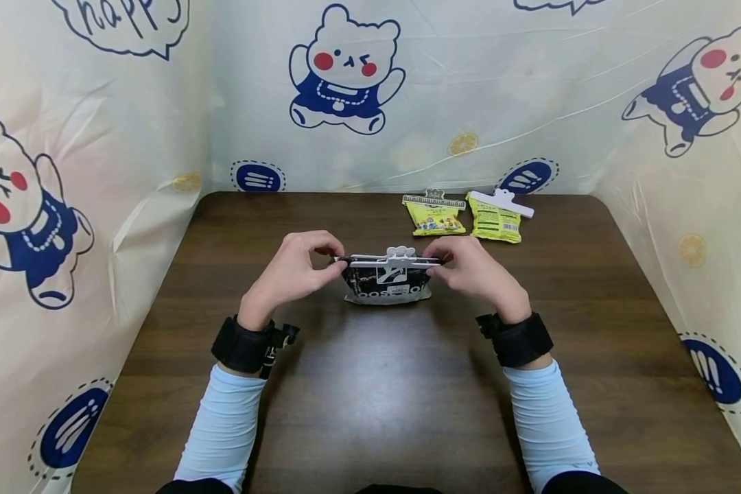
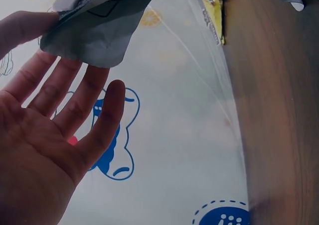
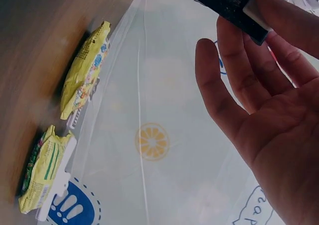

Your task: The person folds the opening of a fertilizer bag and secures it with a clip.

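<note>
A black bag with a grey lower edge stands at the middle of the table, a white sealing clip across its top. My left hand pinches the bag's left top corner between thumb and fingers. In the left wrist view that corner shows as a grey flap, the other fingers spread below it. At the opposite end, my right hand pinches the top edge near the clip's end. The right wrist view shows the dark corner between thumb and fingers.
Behind the right hand, near the table's back edge, lie two small yellow packets. One carries a silvery clip, the other a white clip. A printed curtain surrounds the brown table.
</note>
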Demonstrator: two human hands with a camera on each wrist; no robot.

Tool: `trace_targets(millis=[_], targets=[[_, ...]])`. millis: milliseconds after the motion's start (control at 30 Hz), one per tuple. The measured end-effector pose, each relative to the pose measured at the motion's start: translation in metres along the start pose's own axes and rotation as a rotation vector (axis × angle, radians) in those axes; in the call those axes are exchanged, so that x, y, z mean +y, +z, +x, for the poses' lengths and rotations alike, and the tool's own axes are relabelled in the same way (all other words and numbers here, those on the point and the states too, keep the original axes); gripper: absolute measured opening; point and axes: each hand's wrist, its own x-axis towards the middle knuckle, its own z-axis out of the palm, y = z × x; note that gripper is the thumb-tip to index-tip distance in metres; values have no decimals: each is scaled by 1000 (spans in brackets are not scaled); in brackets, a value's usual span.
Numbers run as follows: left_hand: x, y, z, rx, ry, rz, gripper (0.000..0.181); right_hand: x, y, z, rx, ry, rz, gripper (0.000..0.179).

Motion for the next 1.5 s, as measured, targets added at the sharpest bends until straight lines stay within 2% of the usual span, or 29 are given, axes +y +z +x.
trace_targets(millis=[200, 367, 467, 567, 667, 767, 867, 1067, 1167, 1333, 1433, 1500], targets=[[0, 3, 2, 48, 2, 23, 10, 2, 5, 2, 47, -3, 16, 15], [2, 11, 4, 160, 108, 37, 19, 7, 9, 4, 114, -1, 30, 20], [6, 17, 5, 220, 165, 82, 22, 9, 12, 6, 161, 15, 49, 23], [7, 23, 7, 236, 197, 136, 19, 11, 14, 8, 185, 49, 76, 24], [8, 30, 8, 214, 235, 164, 15, 14, 15, 9, 178, 91, 99, 29], [10, 36, 9, 159, 268, 177, 13, 19, 16, 11, 158, 127, 104, 32], [13, 42, 9, 42, 263, 203, 11, 24, 17, 14, 129, 163, 77, 31], [11, 56, 8, -286, 114, 255, 11, 33, 22, 17, 75, 237, 36, 31], [7, 63, 7, -391, 61, 269, 14, 38, 26, 18, 52, 249, 23, 31], [5, 71, 6, -494, 18, 309, 23, 42, 30, 19, -72, 231, -45, 39], [5, 73, 6, -523, 11, 333, 26, 44, 33, 19, -137, 209, -63, 46], [5, 74, 6, -528, 17, 344, 29, 45, 35, 20, -152, 200, -60, 49]])
